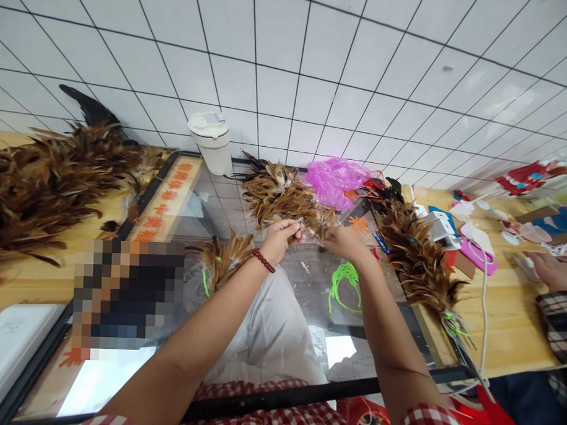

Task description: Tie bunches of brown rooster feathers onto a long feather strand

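Both hands meet at the near edge of a bunch of brown feathers [284, 194] in the middle of the glass tabletop [303, 300]. My left hand [281, 236], with a dark red bead bracelet [263, 261] on its wrist, pinches a feather between thumb and fingers. My right hand [345, 241] is closed at the bunch's right end; its fingertips are partly hidden, and what they grip cannot be made out. A smaller feather bunch [228, 257] with a green tie lies left of my left wrist. Bright green cords [345, 286] lie beside my right forearm.
A white lidded cup [211, 142] stands by the tiled wall. Pink plastic film [338, 180] sits behind the feathers. Long feather bundles lie left [56, 186] and right [412, 242]. A blue pen [381, 242] lies on the right. Another person's hand [553, 271] rests at far right.
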{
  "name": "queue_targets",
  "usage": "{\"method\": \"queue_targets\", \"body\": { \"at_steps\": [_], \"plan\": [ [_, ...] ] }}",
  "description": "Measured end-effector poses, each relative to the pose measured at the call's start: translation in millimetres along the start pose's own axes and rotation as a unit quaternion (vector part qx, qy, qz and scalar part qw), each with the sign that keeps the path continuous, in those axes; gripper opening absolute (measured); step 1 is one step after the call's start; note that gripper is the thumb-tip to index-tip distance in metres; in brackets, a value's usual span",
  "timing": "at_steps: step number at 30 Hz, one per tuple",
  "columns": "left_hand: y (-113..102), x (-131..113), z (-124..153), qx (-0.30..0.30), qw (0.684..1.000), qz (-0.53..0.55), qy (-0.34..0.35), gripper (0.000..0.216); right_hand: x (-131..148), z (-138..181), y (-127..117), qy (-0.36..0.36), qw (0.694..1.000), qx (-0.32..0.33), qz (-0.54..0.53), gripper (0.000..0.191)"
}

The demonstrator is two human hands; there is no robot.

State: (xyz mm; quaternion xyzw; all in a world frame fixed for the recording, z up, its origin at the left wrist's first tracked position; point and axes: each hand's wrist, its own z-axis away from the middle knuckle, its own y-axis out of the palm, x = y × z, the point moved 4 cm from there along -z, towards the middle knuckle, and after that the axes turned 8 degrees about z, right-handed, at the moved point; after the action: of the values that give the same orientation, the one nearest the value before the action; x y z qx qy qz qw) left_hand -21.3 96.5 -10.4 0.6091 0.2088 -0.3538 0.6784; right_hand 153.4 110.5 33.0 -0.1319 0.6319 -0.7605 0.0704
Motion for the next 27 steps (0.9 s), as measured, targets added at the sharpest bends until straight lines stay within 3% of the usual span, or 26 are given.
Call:
{"method": "queue_targets", "body": {
  "at_steps": [2,5,7,10,11,12,16,18,23,27],
  "plan": [
    [0,0,0,-0.004,1.000,0.004,0.001,0.028,10,1,3,-0.090,0.994,0.033,-0.052,0.012],
    [0,0,0,-0.010,1.000,0.010,0.003,0.029,23,8,6,-0.204,0.954,0.149,-0.160,0.014],
    [-1,0,0,-0.013,1.000,0.013,0.005,0.029,21,8,2,-0.183,0.959,0.129,-0.176,0.016],
    [-1,1,-1,-0.013,1.000,0.013,0.009,0.029,12,5,-12,-0.092,0.988,-0.033,-0.116,0.020],
    [-2,0,-1,-0.013,1.000,0.011,0.009,0.029,11,5,-14,-0.083,0.989,-0.058,-0.104,0.021],
    [-1,0,-1,-0.014,1.000,0.010,0.009,0.028,13,5,-14,-0.093,0.989,-0.056,-0.105,0.021],
    [-1,0,-1,-0.008,1.000,0.018,0.012,0.026,36,9,-4,-0.217,0.964,0.054,-0.146,0.018],
    [-1,0,-1,-0.009,1.000,0.026,0.014,0.025,49,12,2,-0.247,0.960,0.066,-0.116,0.019],
    [-3,1,-2,-0.021,0.999,0.035,0.015,0.023,69,16,17,-0.198,0.975,0.102,0.027,0.012],
    [-3,1,-2,-0.024,0.999,0.037,0.016,0.024,73,20,9,-0.231,0.970,0.075,0.007,0.011]
  ]
}}
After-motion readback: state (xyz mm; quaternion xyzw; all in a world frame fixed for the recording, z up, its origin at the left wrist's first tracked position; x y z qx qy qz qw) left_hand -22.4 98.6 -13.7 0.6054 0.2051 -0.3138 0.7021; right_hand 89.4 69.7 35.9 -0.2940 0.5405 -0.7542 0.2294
